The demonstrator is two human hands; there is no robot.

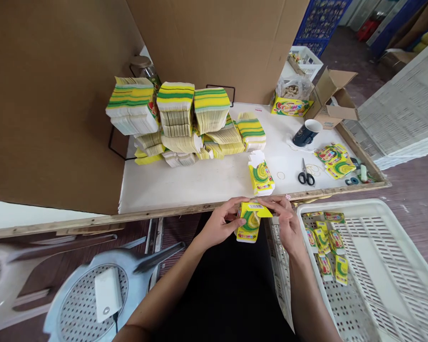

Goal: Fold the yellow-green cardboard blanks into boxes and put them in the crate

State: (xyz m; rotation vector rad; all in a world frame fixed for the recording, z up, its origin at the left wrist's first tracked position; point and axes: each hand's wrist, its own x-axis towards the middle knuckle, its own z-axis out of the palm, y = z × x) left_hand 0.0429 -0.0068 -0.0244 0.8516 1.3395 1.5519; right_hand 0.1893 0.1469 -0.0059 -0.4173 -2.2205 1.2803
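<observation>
A small yellow and green printed carton (248, 230) is between my hands, just in front of the table's near edge. My left hand (221, 223) grips it from the left side, thumb on the printed face and fingers behind. At its top right, my right hand (284, 219) pinches a yellow flap (266, 212) that sticks out sideways; part of those fingers is hidden. Just beyond the hands, another carton (261, 175) lies on the table with its white end flaps spread. Stacks of flat cartons (176, 109) rise at the back left.
On the right of the white table (199, 183) are scissors (306, 173), a dark mug (306, 133), loose flat cartons (337, 161) and an open cardboard box (333, 102). A white crate (378, 242) with several filled cartons stands at my right. A blue stool (89, 289) holds a power bank (108, 293).
</observation>
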